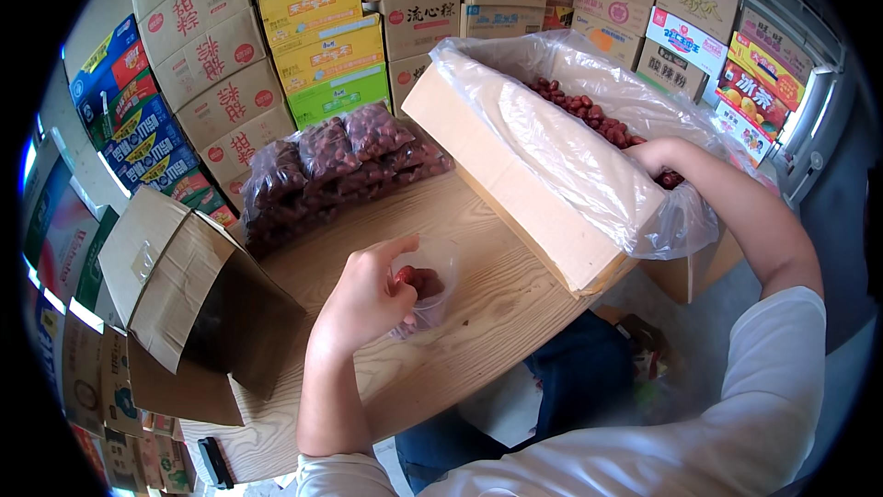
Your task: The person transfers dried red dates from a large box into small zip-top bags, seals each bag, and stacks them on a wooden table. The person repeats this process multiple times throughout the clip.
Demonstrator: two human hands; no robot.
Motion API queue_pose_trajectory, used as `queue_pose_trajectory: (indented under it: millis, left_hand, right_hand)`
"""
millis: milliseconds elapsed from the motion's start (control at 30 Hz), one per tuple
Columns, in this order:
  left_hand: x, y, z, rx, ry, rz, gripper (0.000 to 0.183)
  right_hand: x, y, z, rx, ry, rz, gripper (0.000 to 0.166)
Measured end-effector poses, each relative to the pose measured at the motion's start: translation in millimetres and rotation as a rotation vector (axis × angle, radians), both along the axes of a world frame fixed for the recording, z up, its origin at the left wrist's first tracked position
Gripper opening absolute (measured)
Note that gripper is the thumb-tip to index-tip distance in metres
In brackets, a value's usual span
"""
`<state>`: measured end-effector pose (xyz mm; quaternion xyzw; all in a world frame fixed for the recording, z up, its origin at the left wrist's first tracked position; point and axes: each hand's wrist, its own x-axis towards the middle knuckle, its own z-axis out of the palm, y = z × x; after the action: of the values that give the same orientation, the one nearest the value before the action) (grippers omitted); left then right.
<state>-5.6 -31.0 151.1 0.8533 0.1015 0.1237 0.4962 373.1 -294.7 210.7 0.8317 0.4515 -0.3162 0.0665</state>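
Observation:
My left hand (365,290) is curled around the side of a clear plastic cup (448,266) above the wooden table. Several red dates (424,282) lie inside the cup, partly covered by my fingers. To the right, my right hand (652,154) reaches down into a long cardboard box (510,145) lined with a clear plastic bag (586,183). Loose red dates (586,111) fill the visible part of the liner. My right fingertips are hidden among the dates and the liner, so what they hold does not show.
Clear bags packed with dates (338,159) are piled at the table's (483,221) back. An open cardboard box (172,276) lies tilted at the left. Near the front left edge is a small black object (214,462). Stacked cartons (214,55) wall off the back and left.

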Motion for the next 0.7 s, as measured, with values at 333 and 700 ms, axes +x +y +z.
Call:
queue_pose_trajectory:
  millis: [333, 700]
  left_hand:
    - [1, 0, 2, -0.007, 0.031, -0.006, 0.051]
    - [0, 1, -1, -0.012, 0.007, -0.011, 0.050]
  right_hand:
    - [-2, -4, -4, 0.042, -0.006, -0.018, 0.061]
    - [-3, -4, -6, 0.133, -0.035, 0.019, 0.054]
